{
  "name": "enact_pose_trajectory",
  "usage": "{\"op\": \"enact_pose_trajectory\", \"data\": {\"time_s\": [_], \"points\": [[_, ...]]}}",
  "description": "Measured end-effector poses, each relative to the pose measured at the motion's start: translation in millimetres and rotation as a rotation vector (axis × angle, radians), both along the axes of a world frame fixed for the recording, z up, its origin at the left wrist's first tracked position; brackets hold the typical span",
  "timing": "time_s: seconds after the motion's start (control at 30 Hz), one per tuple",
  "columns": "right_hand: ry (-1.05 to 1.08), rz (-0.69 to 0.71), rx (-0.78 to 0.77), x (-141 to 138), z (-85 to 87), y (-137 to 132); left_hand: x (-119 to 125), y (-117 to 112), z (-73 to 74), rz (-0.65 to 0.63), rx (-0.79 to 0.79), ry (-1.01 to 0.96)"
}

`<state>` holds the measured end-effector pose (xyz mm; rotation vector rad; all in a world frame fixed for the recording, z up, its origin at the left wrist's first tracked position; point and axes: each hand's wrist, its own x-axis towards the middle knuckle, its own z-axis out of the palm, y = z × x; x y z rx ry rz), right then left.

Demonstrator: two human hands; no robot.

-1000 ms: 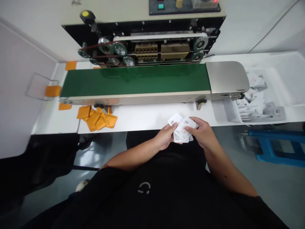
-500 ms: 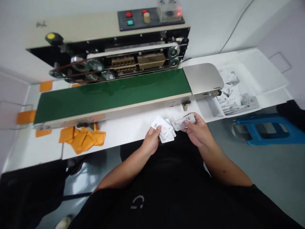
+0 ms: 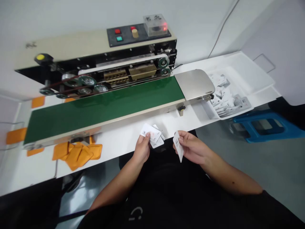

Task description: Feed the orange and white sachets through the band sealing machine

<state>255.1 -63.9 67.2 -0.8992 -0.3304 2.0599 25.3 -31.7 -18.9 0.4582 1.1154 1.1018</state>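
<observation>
1. Two hands are at work, and both are yours. They are just over the front edge of the white table point(image 3: 119, 152).
2. Your left hand point(image 3: 143, 149) holds a small stack of white packets point(image 3: 151, 136). Your thumb presses on top and your fingers close around it, so the grip is tight. The stack sits just past your fingers, over the table. The packets are fanned out a bit, with small dark print on them.
3. Your right hand point(image 3: 192, 148) grips one white packet point(image 3: 178, 146) between your thumb and fingers. It stands on its edge and tilts. It is apart from the stack, with a gap between your hands.
4. Behind your hands is a long machine with a green belt point(image 3: 102, 108). A shiny steel plate point(image 3: 195, 84) sits at its right end.
5. Past that plate is a white tray point(image 3: 212, 111) with a messy pile of packets point(image 3: 225, 98) in it.
6. Orange pads point(image 3: 73, 156) lie in a heap on the table, to the left of your hands and in front of the machine.
7. A blue stool point(image 3: 259, 127) stands on the floor to your right.
</observation>
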Motion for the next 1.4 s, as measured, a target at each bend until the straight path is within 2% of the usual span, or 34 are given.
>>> {"op": "enact_pose_trajectory", "data": {"time_s": [0.17,0.33,0.47,0.63,0.83,1.07,1.2,1.4], "points": [[-0.156,0.088,-0.032,-2,17.6,0,-2,0,1.2,-0.013,0.013,-0.011],[-0.283,0.06,0.079,19,52.3,28,-6,1,-1.7,-0.031,0.039,-0.023],[-0.439,-0.062,0.202,38,75.9,65,-10,3,-4.0,-0.036,0.032,-0.015],[-0.591,-0.251,0.3,56,89.0,109,-13,6,-3.0,-0.028,0.023,-0.003],[-0.71,-0.374,0.325,77,89.9,164,-15,4,-7.5,-0.032,0.024,-0.009],[-0.812,-0.455,0.266,84,71.7,224,-15,5,-5.1,-0.029,0.018,-0.007],[-0.82,-0.418,0.267,77,63.7,241,-15,5,-2.4,-0.031,-0.006,-0.013],[-0.834,-0.392,0.238,61,62.5,248,-19,4,-6.9,-0.031,-0.011,-0.03]]}}
